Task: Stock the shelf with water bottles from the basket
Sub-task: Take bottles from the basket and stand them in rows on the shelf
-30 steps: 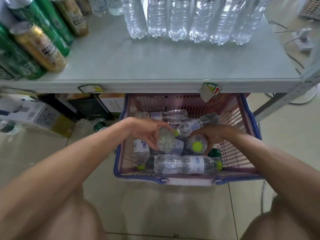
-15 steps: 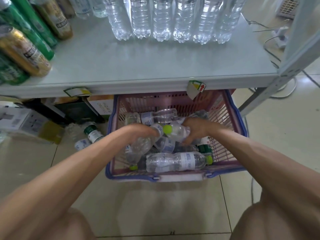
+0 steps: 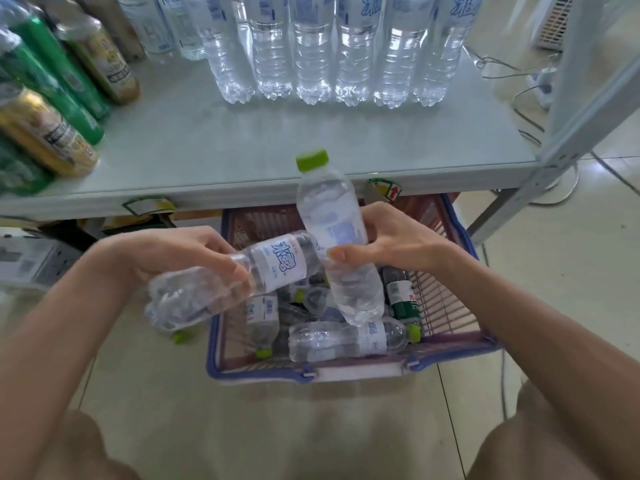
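Observation:
My left hand (image 3: 173, 254) grips a clear water bottle (image 3: 221, 282) that lies almost sideways above the basket's left edge, its base pointing toward me. My right hand (image 3: 398, 244) holds a second water bottle (image 3: 329, 216) nearly upright, its green cap (image 3: 311, 159) level with the shelf's front edge. The two bottles cross each other near my fingertips. Below them sits the pink basket with a blue rim (image 3: 311, 370) on the floor, with several more bottles lying in it. The grey shelf (image 3: 277, 140) is just beyond, with a row of large water bottles (image 3: 346, 57) standing at its back.
Green and gold drink cans (image 3: 52, 109) lie and stand at the shelf's left. A shelf post (image 3: 561, 133) rises at the right, with cables (image 3: 519, 91) on the tiled floor behind it. Boxes (image 3: 31, 261) sit under the shelf at the left. My knees frame the bottom corners.
Both hands have risen out of the basket, each carrying a bottle. The right-hand bottle has swung upright toward the shelf edge; the left-hand bottle has come up sideways.

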The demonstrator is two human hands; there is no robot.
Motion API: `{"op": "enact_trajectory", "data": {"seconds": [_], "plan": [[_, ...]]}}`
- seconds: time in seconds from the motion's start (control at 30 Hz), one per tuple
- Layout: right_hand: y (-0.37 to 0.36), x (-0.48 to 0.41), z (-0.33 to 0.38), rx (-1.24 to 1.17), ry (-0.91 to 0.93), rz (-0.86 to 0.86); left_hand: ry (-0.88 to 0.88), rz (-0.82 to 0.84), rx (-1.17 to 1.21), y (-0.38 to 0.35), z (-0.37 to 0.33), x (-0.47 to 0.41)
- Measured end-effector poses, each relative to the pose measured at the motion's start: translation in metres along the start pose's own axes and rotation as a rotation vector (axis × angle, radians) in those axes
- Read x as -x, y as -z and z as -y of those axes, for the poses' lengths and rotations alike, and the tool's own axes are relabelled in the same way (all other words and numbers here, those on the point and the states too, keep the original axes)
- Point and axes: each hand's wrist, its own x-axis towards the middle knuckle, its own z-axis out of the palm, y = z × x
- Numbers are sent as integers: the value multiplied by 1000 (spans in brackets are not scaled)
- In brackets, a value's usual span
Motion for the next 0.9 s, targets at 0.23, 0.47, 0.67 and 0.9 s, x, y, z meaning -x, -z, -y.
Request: {"op": "enact_trajectory", "data": {"seconds": [0.23,0.47,0.67,0.9], "plan": [[-6,-26,69,94,151,-398,-391,-227,396,27,5,14],[6,-68,100,133,120,-641,-758,-565,594,23,-30,-7],[22,-92,110,199,136,-761,-911,-652,727,51,-60,-21],[28,-133,110,205,128,-845,-937,-855,730,69,-66,-35]]}}
